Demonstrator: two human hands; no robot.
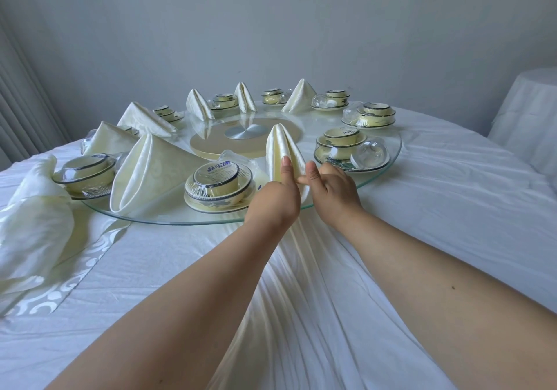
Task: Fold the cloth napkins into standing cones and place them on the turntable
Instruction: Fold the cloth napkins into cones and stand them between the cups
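A cream napkin cone (pixel 281 151) stands upright on the near edge of the glass turntable (pixel 388 160). My left hand (pixel 275 196) grips its lower left side, thumb up against the cloth. My right hand (pixel 331 187) pinches its lower right side with curled fingers. Several other folded cones stand around the turntable, the nearest one (pixel 147 169) at the left. A loose pile of unfolded napkins (pixel 33 209) lies on the tablecloth at far left.
Wrapped bowl-and-plate sets (pixel 218 183) and small glasses (pixel 369 153) ring the turntable between the cones. A metal hub (pixel 245 132) sits at its middle. A second cloth-covered table (pixel 530 112) stands at the right.
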